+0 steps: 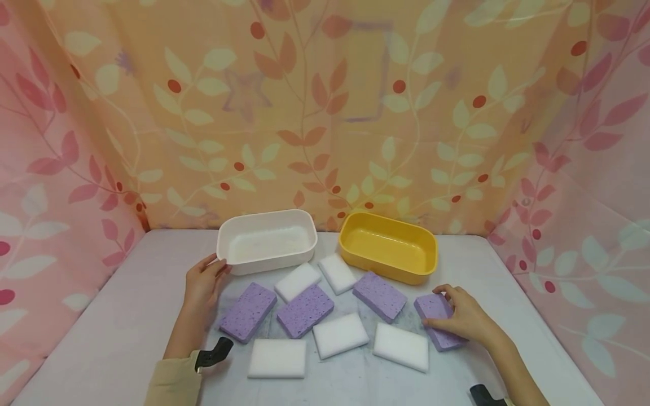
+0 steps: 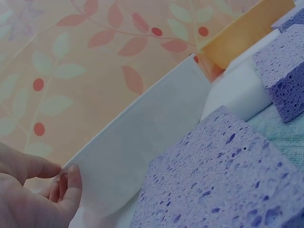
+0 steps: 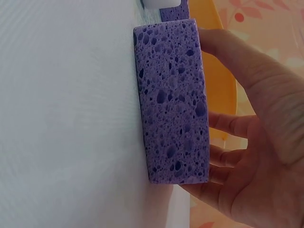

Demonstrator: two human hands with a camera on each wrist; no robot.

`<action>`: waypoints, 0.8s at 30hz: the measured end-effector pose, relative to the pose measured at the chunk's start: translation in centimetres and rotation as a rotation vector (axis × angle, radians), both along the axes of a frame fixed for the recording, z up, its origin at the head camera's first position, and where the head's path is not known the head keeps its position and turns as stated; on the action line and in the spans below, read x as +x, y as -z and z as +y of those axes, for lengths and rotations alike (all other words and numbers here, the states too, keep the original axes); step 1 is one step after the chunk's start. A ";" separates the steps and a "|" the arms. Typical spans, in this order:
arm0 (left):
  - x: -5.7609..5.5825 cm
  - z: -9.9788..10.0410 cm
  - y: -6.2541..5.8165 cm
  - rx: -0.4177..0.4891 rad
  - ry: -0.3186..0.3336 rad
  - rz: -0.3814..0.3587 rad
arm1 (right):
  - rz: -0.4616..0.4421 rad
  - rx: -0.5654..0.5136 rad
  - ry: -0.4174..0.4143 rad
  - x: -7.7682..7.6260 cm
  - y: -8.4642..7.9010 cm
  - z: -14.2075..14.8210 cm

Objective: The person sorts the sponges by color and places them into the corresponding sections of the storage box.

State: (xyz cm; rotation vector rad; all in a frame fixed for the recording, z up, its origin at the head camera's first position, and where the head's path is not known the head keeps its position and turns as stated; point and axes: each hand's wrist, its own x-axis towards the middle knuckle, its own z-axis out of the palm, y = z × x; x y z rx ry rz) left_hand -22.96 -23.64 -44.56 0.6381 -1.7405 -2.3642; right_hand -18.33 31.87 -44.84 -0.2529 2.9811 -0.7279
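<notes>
Purple sponge [image 1: 433,308] at the right of the table [image 1: 101,338] is what the right hand [image 1: 464,316] grips in the head view, thumb along its left side, fingers over its far edge; to its left lie three other sponges [image 1: 306,311] and five white pads [image 1: 341,335], while the left hand [image 1: 202,285] holds the left end of the white tray [image 1: 274,263], and the yellow tray [image 1: 381,265] stands to that tray's right, untouched. From the left wrist, thumb and fingertips pinch the white tray's rim, with one of the other sponges near its wall. From the right wrist, the gripped sponge sits between thumb and fingers, a pored side facing the camera; whether it has left the table I cannot tell. Picking up this sponge with the white tray steadied looks like the step in hand, and the next move seems to call for an even pinch and a clean lift
</notes>
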 end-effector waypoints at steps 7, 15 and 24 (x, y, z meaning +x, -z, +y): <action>-0.1 -0.1 0.3 -0.008 0.009 0.014 | 0.030 -0.010 -0.014 0.0 0.0 0.0; 0.1 -0.1 0.1 -0.014 0.015 0.013 | 0.075 -0.020 -0.031 0.1 -0.7 0.1; 0.3 -0.1 0.1 -0.011 0.018 0.004 | 0.069 -0.028 -0.005 0.4 -1.7 0.0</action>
